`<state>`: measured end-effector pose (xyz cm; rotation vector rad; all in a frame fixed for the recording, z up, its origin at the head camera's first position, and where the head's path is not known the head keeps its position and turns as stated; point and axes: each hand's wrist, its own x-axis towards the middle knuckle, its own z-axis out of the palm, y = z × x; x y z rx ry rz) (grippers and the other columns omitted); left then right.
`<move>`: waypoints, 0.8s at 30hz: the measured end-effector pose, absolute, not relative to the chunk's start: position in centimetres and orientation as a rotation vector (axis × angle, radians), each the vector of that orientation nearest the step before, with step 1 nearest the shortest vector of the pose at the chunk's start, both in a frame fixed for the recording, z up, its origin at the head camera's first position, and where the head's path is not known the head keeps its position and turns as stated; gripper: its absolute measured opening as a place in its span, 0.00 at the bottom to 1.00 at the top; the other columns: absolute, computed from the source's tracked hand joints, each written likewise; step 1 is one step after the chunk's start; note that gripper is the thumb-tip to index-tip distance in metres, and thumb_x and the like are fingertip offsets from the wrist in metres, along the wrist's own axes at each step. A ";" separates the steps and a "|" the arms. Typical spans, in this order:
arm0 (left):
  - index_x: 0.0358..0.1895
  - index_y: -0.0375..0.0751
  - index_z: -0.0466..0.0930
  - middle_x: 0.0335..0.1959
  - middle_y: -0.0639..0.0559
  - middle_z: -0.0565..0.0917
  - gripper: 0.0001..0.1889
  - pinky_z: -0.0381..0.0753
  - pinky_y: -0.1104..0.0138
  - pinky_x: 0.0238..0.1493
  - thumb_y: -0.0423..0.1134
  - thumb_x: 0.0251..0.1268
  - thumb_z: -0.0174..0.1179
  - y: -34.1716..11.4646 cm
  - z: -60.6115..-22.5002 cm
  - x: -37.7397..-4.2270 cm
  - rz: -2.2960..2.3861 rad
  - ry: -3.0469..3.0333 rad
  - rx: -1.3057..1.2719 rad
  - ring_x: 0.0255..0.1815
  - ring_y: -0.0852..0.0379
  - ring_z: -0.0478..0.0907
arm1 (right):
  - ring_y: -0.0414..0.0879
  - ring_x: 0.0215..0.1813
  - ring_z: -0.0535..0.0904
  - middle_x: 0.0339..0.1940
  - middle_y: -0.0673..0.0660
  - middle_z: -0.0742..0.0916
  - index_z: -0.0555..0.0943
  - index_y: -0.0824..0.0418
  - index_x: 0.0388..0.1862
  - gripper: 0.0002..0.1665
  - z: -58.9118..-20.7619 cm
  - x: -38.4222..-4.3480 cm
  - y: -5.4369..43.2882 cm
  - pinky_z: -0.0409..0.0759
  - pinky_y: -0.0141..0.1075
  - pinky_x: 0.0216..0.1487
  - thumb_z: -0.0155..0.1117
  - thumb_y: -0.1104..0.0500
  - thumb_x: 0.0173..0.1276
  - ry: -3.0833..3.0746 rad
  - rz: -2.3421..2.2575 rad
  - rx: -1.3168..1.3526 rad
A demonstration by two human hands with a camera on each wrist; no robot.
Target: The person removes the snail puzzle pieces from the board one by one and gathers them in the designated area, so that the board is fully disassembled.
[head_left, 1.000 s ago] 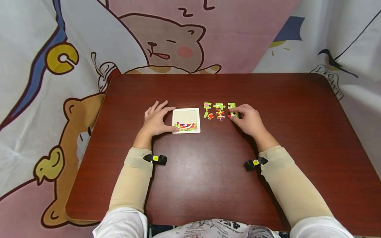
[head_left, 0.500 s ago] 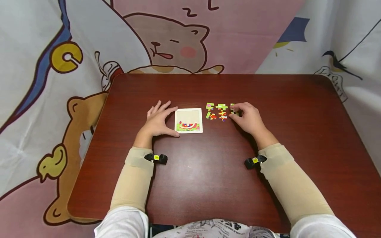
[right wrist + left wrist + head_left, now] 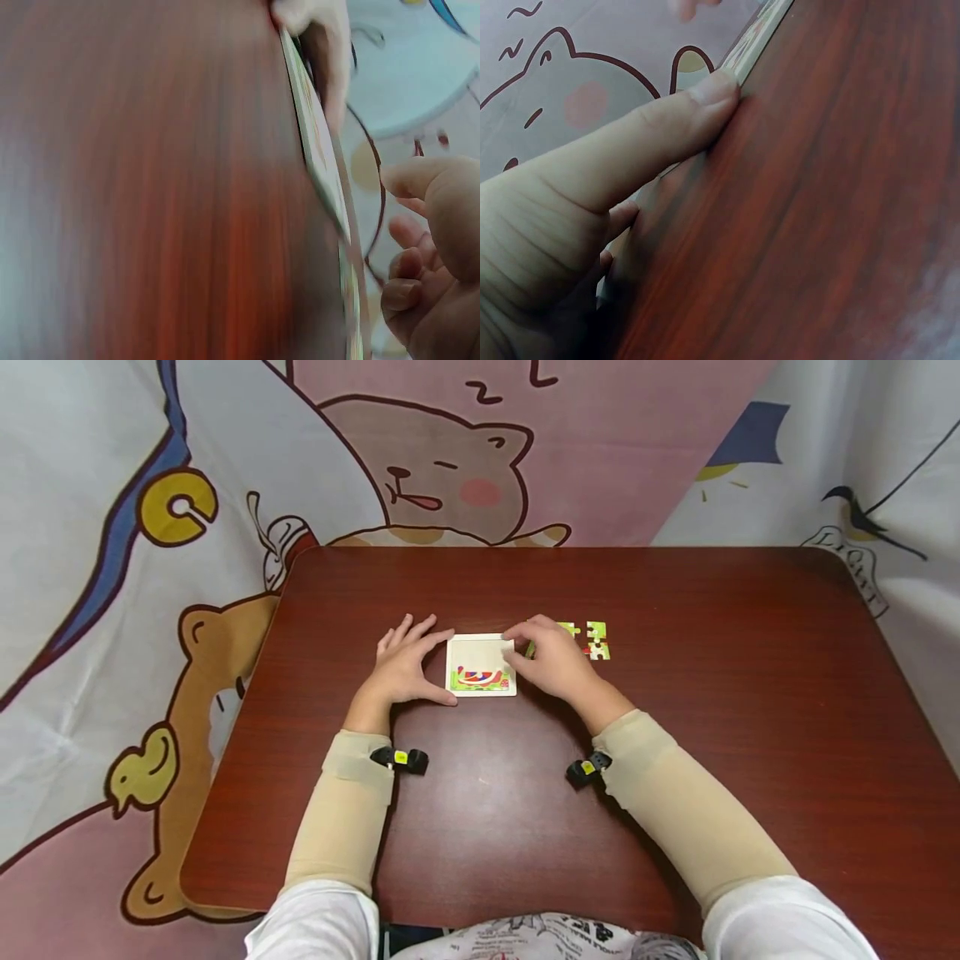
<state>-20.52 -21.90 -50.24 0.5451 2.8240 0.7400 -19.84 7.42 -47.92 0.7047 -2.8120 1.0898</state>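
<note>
A square white puzzle tray [image 3: 481, 643] lies on the table, its bottom strip filled with a red, blue and green picture. My left hand [image 3: 401, 670] holds the tray by its left corners, index finger at the top and thumb at the bottom. In the left wrist view the thumb [image 3: 667, 124] meets the tray's edge. My right hand [image 3: 558, 660] is over the tray's right edge, thumb and index finger apart, with nothing visible between them. Loose puzzle pieces [image 3: 597, 640] lie beyond that hand, which hides several of them.
The dark red wooden table [image 3: 480, 827] reaches out on all sides of the tray. A curtain [image 3: 420, 452] printed with cartoon bears hangs behind its far edge. Each wrist wears a small black camera [image 3: 411, 762].
My right hand has left the rightmost puzzle pieces and moved left to the tray's right edge. Those pieces stay on the table. The left thumb has slid down to the tray's bottom corner.
</note>
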 end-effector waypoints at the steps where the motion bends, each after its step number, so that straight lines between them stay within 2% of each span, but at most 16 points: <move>1: 0.83 0.62 0.67 0.88 0.51 0.53 0.65 0.36 0.39 0.81 0.68 0.32 0.87 -21.9 -50.3 -20.5 0.740 2.824 0.545 0.89 0.41 0.36 | 0.53 0.47 0.83 0.44 0.58 0.87 0.89 0.62 0.54 0.16 -47.8 -19.7 6.5 0.80 0.47 0.51 0.75 0.60 0.69 -2.834 1.079 0.754; 6: 0.83 0.62 0.67 0.88 0.50 0.53 0.64 0.37 0.39 0.80 0.68 0.33 0.87 -22.0 -50.3 -20.6 0.737 2.824 0.559 0.89 0.41 0.36 | 0.47 0.43 0.85 0.38 0.54 0.90 0.89 0.61 0.54 0.15 -47.8 -19.2 2.6 0.82 0.43 0.50 0.73 0.60 0.69 -2.978 0.980 0.946; 13: 0.82 0.60 0.68 0.88 0.49 0.54 0.64 0.36 0.39 0.80 0.66 0.33 0.88 -22.1 -50.1 -20.6 0.762 2.822 0.568 0.89 0.39 0.37 | 0.50 0.44 0.84 0.38 0.55 0.89 0.85 0.62 0.65 0.25 -47.7 -19.3 0.4 0.81 0.45 0.53 0.74 0.59 0.70 -3.134 0.848 0.951; 24: 0.83 0.62 0.67 0.88 0.50 0.53 0.63 0.36 0.39 0.81 0.68 0.35 0.86 -22.0 -50.1 -20.6 0.740 2.820 0.561 0.89 0.40 0.36 | 0.47 0.42 0.83 0.40 0.53 0.87 0.85 0.58 0.62 0.19 -47.7 -18.9 0.7 0.80 0.44 0.48 0.71 0.58 0.74 -3.191 0.931 0.890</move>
